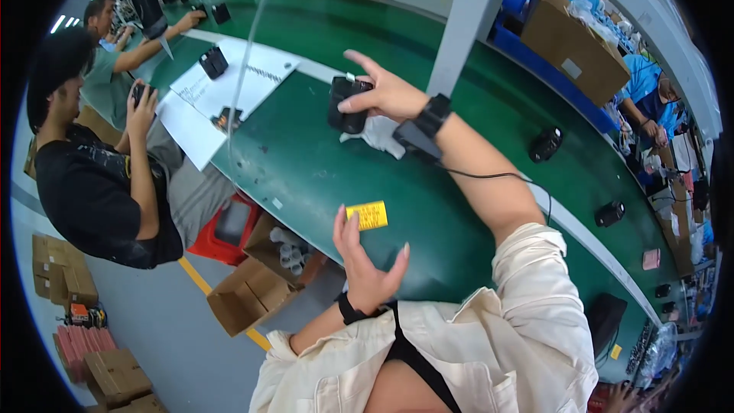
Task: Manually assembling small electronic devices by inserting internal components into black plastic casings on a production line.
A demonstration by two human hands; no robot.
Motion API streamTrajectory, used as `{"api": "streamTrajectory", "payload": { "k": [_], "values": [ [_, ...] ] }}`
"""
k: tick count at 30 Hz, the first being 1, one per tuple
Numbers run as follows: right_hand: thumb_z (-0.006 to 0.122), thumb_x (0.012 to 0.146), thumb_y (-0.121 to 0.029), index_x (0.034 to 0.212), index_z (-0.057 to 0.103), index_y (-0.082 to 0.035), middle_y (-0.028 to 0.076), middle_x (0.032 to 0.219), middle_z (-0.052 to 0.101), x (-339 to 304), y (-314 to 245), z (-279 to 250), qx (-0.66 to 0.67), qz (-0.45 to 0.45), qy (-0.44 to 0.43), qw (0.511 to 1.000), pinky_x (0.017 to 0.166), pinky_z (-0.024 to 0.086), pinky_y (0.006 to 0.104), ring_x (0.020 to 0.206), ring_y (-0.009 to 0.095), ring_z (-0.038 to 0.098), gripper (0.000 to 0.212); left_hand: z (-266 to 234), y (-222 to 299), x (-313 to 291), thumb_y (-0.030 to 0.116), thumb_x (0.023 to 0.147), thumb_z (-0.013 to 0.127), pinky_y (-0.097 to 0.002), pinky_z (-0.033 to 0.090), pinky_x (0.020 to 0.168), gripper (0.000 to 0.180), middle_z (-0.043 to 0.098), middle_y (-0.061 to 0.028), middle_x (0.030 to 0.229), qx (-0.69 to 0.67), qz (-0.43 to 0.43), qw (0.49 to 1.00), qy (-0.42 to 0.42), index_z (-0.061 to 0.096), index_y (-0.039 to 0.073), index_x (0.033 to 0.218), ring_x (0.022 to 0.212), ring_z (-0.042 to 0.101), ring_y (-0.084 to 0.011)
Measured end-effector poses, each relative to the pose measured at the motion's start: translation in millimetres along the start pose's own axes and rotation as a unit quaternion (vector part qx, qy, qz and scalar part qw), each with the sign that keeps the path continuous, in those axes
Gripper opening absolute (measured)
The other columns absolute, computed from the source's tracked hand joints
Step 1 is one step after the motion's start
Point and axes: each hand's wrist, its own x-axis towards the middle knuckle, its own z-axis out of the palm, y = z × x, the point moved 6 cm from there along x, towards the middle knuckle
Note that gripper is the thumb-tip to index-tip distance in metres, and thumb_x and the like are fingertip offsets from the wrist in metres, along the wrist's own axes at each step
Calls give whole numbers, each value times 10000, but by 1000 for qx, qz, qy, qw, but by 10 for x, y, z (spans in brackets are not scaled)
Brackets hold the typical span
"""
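Note:
My right hand reaches out over the green bench and grips a small black boxy device, its thumb across the near face and the index finger raised. A crumpled white cloth lies just below that hand. My left hand is nearer to me, fingers spread, with nothing in it. Beside its fingertips is a yellow printed card; whether they touch it, I cannot tell. A black strap with a cable goes round my right wrist.
Large white printed sheets lie on the bench at the left, a black device on them. More black devices sit to the right. A grey post rises beyond my hand. Two people work at the left; cardboard boxes stand below.

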Motion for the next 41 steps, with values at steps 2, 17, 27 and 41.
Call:
{"api": "streamTrajectory", "payload": {
  "k": [2,17,27,41],
  "values": [
    [753,744,14,1534,126,-102,130,1253,569,-509,-161,258,-62,-1,-139,988,931,470,308,1074,178,575,1016,-14,-12,-6,223,703,804,-518,247,1096,1025,274,-317,1426,35,2,999,-1,163,-57,1452,1354,264,-467],
    [841,683,-290,1294,546,-45,157,1189,586,-2709,-605,502,-342,-230,-48,910,960,450,400,1134,351,544,721,516,128,-246,124,593,874,-320,487,923,1065,581,-128,1176,-345,-160,901,-208,266,34,1462,1071,608,-204],
    [835,642,-216,913,693,-41,93,967,598,-2818,-664,651,-459,-253,50,850,729,441,368,848,265,532,352,466,89,-263,81,577,856,-317,510,866,777,586,-123,1133,-203,-143,958,-142,473,34,1252,990,624,-223],
    [808,689,-81,802,688,-86,53,738,635,-2779,-303,497,-442,-136,201,864,674,435,343,673,237,555,165,454,134,-220,126,613,869,-355,504,838,735,552,-163,1143,-157,-117,976,-99,477,27,1226,969,605,-303]
  ]
}}
